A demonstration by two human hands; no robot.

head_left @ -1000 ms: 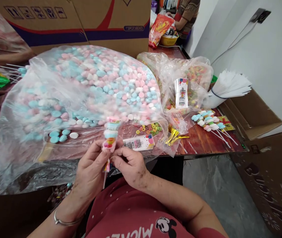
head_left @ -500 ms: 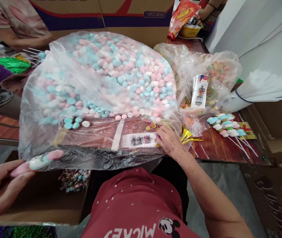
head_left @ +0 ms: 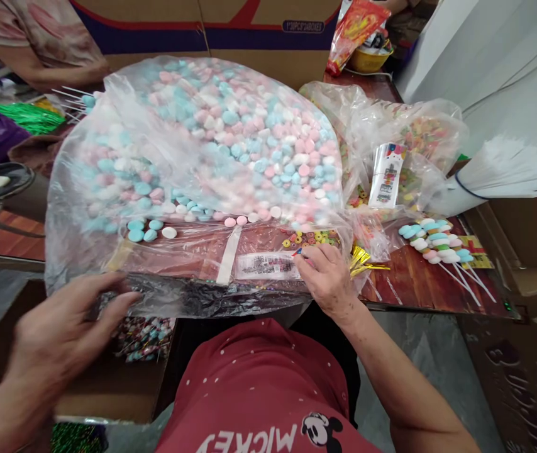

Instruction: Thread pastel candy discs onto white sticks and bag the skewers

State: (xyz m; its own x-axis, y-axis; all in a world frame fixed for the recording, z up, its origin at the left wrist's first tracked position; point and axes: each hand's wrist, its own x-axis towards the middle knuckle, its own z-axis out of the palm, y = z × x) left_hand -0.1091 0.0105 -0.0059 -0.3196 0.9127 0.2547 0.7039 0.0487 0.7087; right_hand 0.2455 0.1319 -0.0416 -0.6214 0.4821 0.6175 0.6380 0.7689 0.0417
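My left hand (head_left: 68, 333) hovers over the box's side at the plastic's front edge, slightly blurred, with thumb and fingers apart and nothing in them. My right hand (head_left: 327, 274) pinches the end of a printed clear wrapper bag (head_left: 266, 265) lying flat on the plastic. Behind it a big clear bag (head_left: 80, 151) holds pink, blue and white marshmallow-like candies (head_left: 244, 135). A few loose blue candies (head_left: 142, 230) lie at its front left. Small ring-shaped candies (head_left: 310, 239) and gold twist ties (head_left: 367, 261) are near my right hand.
Candy skewers (head_left: 438, 242) lie at the right, beside a tub of white sticks (head_left: 504, 170). A stack of printed bags (head_left: 386, 176) rests on another candy bag (head_left: 424, 132). Below the table edge, a cardboard box (head_left: 108, 402) holds wrapped candies (head_left: 146, 336). A person's arm (head_left: 61, 74) is behind left.
My left hand has let go of the candy skewer, which is out of sight, and moved right. My right hand stays at the wrapper bag, and its end has lifted slightly.
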